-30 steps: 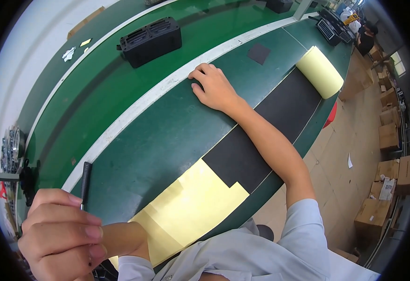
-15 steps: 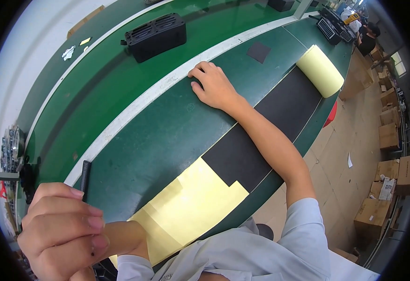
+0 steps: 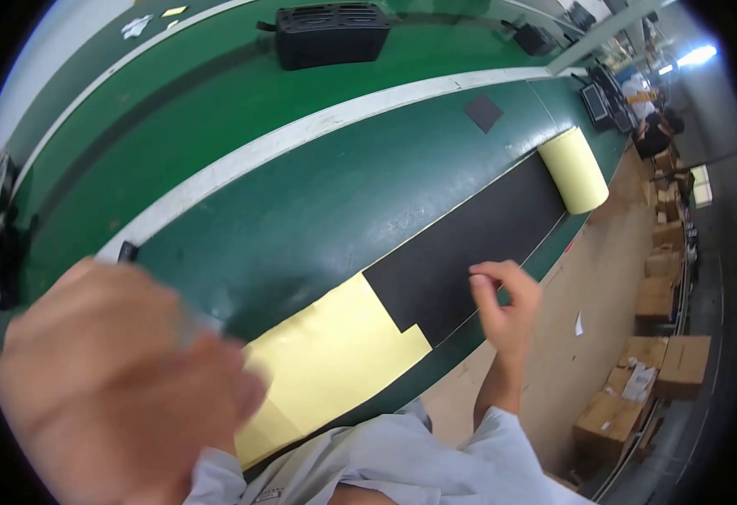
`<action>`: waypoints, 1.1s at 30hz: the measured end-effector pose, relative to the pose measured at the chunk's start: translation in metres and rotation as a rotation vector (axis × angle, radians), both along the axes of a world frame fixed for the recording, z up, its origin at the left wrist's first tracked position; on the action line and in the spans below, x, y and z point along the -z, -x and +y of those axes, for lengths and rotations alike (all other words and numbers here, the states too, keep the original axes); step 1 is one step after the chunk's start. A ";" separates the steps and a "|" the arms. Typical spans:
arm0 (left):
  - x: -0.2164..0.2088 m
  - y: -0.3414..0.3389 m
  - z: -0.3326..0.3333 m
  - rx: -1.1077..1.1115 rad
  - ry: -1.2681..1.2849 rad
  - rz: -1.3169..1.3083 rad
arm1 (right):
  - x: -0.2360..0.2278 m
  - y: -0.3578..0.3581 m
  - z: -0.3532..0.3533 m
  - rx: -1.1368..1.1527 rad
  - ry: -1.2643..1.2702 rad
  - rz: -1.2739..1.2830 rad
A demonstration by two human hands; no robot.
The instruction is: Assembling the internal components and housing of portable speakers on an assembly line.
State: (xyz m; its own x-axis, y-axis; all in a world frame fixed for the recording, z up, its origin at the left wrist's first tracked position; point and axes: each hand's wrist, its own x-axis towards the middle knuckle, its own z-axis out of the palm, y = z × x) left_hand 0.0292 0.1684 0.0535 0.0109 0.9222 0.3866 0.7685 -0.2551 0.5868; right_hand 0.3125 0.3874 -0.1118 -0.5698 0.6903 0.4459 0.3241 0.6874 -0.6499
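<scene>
A flat black strip [image 3: 461,240] lies spread along the green tabletop [image 3: 292,215]; the pale-yellow cylindrical roll [image 3: 574,171] is still wound. The right hand [image 3: 510,310] curls by the strip, apparently empty (for the blurred left hand [image 3: 120,366], I cannot tell).

Grn tbl [image 3: 318,202] w/ blk strip [image 3: 469,240], ylw roll [image 3: 574,171].

The blurred, bare left hand [image 3: 124,362], over the near left part of the green bench [image 3: 301,223], hid one end of the pale yellow paper sheet [image 3: 335,353] and all but the tip of the black handle [image 3: 127,252] at the white far edge. Whether the bare right hand [image 3: 510,311] pinched anything was too small to tell.
</scene>
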 end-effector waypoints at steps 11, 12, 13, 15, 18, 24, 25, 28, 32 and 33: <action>0.167 -0.067 0.148 0.187 0.880 0.294 | 0.023 -0.003 -0.023 -0.066 0.517 -0.501; 0.171 -0.070 0.151 0.181 0.877 0.286 | 0.021 -0.003 -0.023 -0.072 0.511 -0.508; 0.175 -0.071 0.154 0.171 0.889 0.304 | 0.019 -0.003 -0.023 -0.072 0.486 -0.547; 0.176 -0.071 0.155 0.178 0.907 0.323 | 0.018 -0.003 -0.025 -0.060 0.473 -0.586; 0.177 -0.071 0.154 0.164 0.870 0.343 | 0.015 0.001 -0.024 -0.051 0.459 -0.624; 0.181 -0.069 0.155 0.170 0.861 0.305 | 0.013 0.007 -0.024 -0.048 0.469 -0.711; 0.180 -0.068 0.155 0.170 0.852 0.303 | 0.013 0.008 -0.024 -0.051 0.463 -0.714; 0.177 -0.069 0.155 0.179 0.841 0.293 | 0.011 0.008 -0.025 -0.043 0.458 -0.731; 0.181 -0.065 0.154 0.184 0.838 0.282 | 0.012 0.013 -0.023 -0.037 0.462 -0.762; 0.182 -0.064 0.154 0.181 0.839 0.276 | 0.013 0.015 -0.022 -0.041 0.461 -0.767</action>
State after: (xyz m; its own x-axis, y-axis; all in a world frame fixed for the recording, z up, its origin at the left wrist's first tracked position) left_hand 0.0932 0.3223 -0.1280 0.1760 0.8754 -0.4502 0.8992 0.0431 0.4354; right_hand 0.2973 0.3651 -0.1246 -0.6256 0.6790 -0.3843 0.7638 0.4327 -0.4789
